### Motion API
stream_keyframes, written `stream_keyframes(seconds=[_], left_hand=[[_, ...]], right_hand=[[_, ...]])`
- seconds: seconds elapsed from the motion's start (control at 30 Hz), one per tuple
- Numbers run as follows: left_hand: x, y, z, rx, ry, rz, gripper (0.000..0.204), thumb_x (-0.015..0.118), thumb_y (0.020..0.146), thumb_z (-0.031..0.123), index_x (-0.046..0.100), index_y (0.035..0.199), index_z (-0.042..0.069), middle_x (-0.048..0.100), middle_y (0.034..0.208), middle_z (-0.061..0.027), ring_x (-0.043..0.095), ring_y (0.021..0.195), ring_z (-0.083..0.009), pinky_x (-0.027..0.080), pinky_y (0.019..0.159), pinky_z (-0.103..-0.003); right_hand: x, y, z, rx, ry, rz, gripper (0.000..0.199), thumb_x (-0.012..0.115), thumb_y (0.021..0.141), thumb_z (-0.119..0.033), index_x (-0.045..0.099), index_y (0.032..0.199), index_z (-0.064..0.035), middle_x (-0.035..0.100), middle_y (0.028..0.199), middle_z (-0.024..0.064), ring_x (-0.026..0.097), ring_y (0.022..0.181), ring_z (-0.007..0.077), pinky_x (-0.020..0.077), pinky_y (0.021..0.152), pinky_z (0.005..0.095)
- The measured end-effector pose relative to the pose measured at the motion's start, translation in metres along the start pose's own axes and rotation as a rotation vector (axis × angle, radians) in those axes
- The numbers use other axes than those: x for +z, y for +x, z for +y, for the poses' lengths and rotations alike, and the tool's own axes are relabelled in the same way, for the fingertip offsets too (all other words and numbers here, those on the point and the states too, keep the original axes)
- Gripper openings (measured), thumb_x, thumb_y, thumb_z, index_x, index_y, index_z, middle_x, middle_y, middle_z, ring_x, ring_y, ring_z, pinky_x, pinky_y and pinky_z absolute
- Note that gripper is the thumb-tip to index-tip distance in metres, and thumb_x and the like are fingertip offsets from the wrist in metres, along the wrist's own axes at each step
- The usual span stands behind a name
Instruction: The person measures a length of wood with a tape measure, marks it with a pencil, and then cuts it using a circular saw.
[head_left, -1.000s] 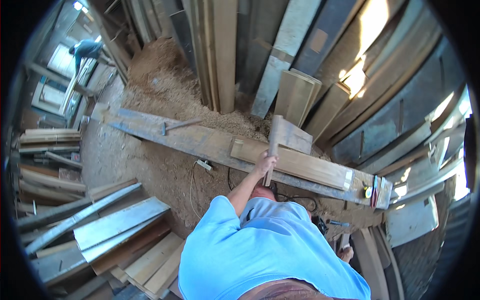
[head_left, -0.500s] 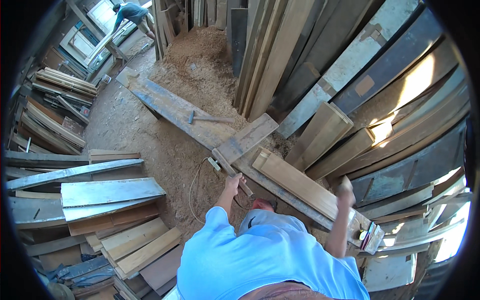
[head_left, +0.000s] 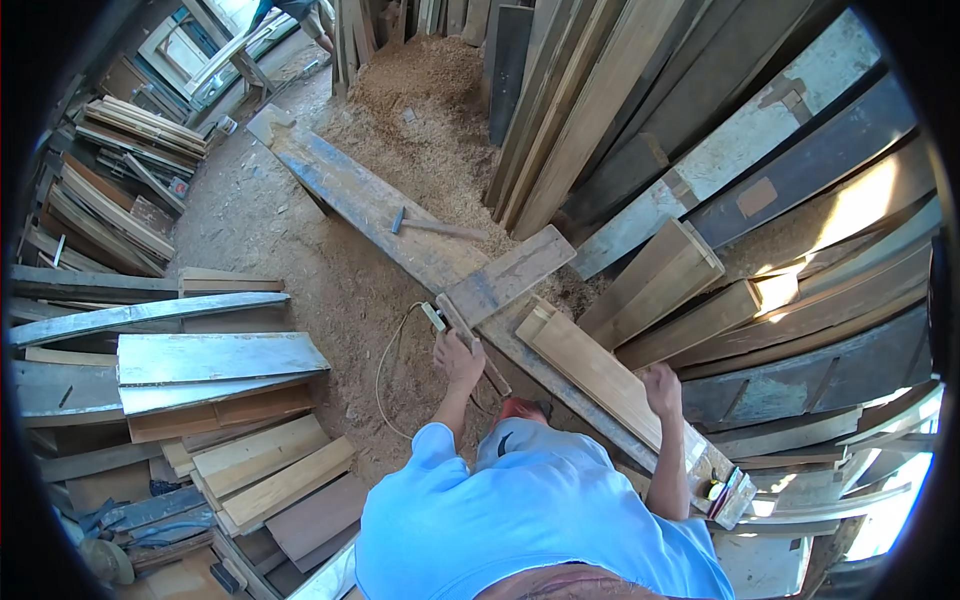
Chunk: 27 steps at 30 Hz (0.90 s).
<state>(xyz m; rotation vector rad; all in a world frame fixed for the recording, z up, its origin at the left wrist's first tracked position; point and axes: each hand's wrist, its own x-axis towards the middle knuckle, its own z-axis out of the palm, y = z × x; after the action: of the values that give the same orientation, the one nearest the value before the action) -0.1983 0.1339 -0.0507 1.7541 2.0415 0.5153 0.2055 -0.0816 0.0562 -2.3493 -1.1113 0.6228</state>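
My left hand [head_left: 458,362] is at the near side of the workbench, beside a narrow wooden bar [head_left: 494,376]. Its fingers look spread and partly cover the bar; whether they touch it is unclear. Just beyond those fingers lies a small white power strip [head_left: 433,316] with a pale cable. My right hand [head_left: 661,391] is raised near the far edge of some pale planed boards [head_left: 580,362], its fingers curled. Anything inside that fist is too small to make out. A short wide board [head_left: 518,270] lies crosswise on the bench, and a hammer [head_left: 436,228] rests farther left.
The long narrow workbench [head_left: 345,190] runs diagonally across the floor. Tall planks [head_left: 560,120] lean at the back and right. Stacked boards [head_left: 220,360] lie at left, and sawdust [head_left: 420,85] is heaped behind. Another person [head_left: 300,12] stands at the far left, partly cut off.
My left hand has shifted left along the wooden bar, and its grip has loosened. My right hand has moved left and is less blurred. The whole view has tilted slightly.
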Motion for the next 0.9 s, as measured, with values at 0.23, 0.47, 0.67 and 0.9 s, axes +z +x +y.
stream_keyframes(seconds=[0.23, 0.47, 0.67, 0.9], left_hand=[[0.007, -0.032, 0.097, 0.696, 0.144, -0.373, 0.075, 0.071, 0.087, 0.033, 0.045, 0.152, 0.006, 0.029, 0.161, -0.0356, 0.024, 0.151, -0.0562, 0.020, 0.122, -0.068], [0.079, -0.132, 0.139, 0.996, 0.435, -0.777, 0.089, 0.069, 0.087, 0.036, 0.033, 0.165, 0.011, 0.004, 0.170, -0.0369, 0.000, 0.158, -0.0559, 0.004, 0.127, -0.068], [0.071, -0.195, 0.200, 1.019, 0.549, -1.014, 0.089, 0.073, 0.085, 0.040, 0.035, 0.164, 0.023, 0.002, 0.170, -0.0379, -0.004, 0.158, -0.0580, 0.005, 0.127, -0.067], [0.078, -0.204, 0.182, 0.942, 0.727, -1.021, 0.091, 0.070, 0.091, 0.039, 0.025, 0.169, 0.025, -0.005, 0.170, -0.0382, -0.011, 0.158, -0.0546, 0.000, 0.129, -0.061]], right_hand=[[0.012, -0.136, 0.233, 0.434, -0.103, 0.288, 0.042, 0.066, 0.083, -0.028, 0.071, 0.103, 0.0088, 0.071, 0.111, 0.0334, 0.067, 0.104, 0.0493, 0.0522, 0.095, 0.0487], [-0.007, -0.226, 0.320, 0.797, -0.305, 0.219, 0.062, 0.071, 0.086, -0.040, 0.064, 0.131, 0.0023, 0.070, 0.118, 0.0308, 0.067, 0.114, 0.0470, 0.0514, 0.101, 0.0559], [-0.009, -0.272, 0.347, 0.904, -0.451, 0.098, 0.055, 0.062, 0.092, -0.045, 0.070, 0.127, -0.0032, 0.072, 0.122, 0.0230, 0.066, 0.119, 0.0450, 0.0501, 0.103, 0.0584], [-0.012, -0.257, 0.345, 0.821, -0.157, 0.249, 0.100, 0.079, 0.083, -0.050, 0.032, 0.152, 0.0048, 0.054, 0.139, 0.0346, 0.058, 0.122, 0.0495, 0.0481, 0.105, 0.0558]])
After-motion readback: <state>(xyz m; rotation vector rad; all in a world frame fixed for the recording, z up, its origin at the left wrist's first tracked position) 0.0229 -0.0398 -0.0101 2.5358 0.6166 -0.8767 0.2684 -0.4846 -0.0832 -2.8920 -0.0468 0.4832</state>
